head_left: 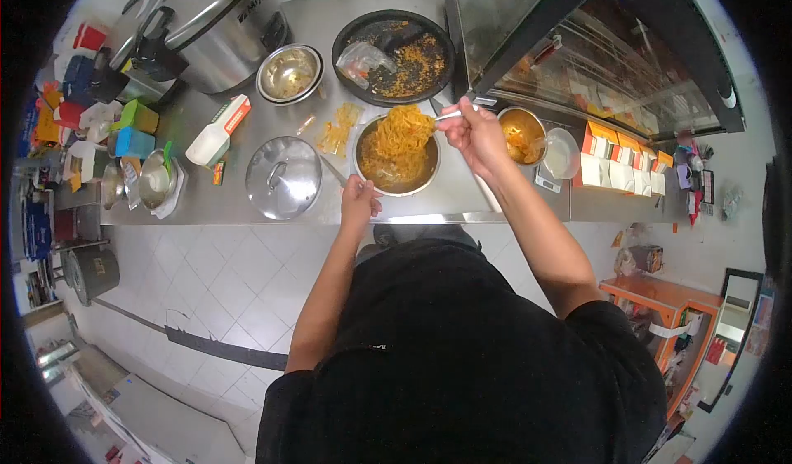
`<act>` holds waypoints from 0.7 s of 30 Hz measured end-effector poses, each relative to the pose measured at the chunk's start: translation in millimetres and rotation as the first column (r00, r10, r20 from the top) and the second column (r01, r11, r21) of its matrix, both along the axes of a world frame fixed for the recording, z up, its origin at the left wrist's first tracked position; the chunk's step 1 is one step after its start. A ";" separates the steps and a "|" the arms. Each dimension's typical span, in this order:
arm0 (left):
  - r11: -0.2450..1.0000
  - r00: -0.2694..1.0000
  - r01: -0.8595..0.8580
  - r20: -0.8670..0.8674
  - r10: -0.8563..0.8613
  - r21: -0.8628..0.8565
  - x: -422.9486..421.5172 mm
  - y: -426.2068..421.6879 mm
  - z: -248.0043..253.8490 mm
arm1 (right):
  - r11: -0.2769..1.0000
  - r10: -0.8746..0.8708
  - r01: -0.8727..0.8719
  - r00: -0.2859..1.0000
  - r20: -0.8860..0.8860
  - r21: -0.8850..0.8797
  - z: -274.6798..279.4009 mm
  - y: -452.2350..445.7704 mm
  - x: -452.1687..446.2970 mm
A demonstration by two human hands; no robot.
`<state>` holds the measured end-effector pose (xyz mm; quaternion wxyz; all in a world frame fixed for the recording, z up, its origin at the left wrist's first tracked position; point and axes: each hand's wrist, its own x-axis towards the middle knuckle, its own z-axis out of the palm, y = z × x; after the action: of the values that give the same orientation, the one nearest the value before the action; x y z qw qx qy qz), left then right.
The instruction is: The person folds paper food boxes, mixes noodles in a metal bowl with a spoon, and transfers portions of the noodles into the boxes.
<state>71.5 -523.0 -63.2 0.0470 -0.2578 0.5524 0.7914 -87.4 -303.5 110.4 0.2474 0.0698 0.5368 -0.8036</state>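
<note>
A round metal bowl (398,185) sits near the counter's front edge, with yellow-orange noodles (403,138) heaped in it and lifted toward its right rim. My right hand (477,134) is closed on the handle of a utensil (450,116) that reaches into the noodles from the right; its far end is hidden by them. At the bowl's lower left, my left hand (360,202) is closed round the end of a second utensil's handle (334,171), whose other end I cannot clearly make out. A plastic bag with yellow bits (337,131) lies left of the bowl.
A steel lid (284,179) lies left. Behind are nested steel bowls (289,74) and a black round tray (346,33) with crumbs. To the right stand a bowl of orange sauce (521,136), a white container (561,154), a glass display case (577,60) and folded boxes (620,167).
</note>
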 end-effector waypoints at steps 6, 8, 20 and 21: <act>0.999 1.000 -0.014 0.005 0.014 0.037 -1.1 -0.6 -1.2 | 0.941 0.124 -0.071 0.982 -0.141 0.331 -26.9 -13.4 -4.5; 0.999 1.000 -0.011 0.013 0.010 0.032 -0.6 -0.9 -1.8 | 0.791 0.345 -0.122 0.898 -0.273 0.599 -59.6 -11.3 -6.8; 1.000 1.000 -0.016 0.013 0.016 0.019 -0.2 -0.7 -3.3 | 0.568 0.777 0.131 0.238 -0.582 0.812 -39.3 -34.7 29.3; 1.000 1.000 -0.015 0.013 0.015 0.020 0.6 -0.6 -4.2 | 0.537 0.794 0.157 0.238 -0.559 0.829 -49.1 -31.0 29.0</act>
<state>72.1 -523.6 -67.4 0.0473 -0.2667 0.5423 0.7953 -58.4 -334.6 61.2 0.0223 -0.4356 0.8510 -0.2923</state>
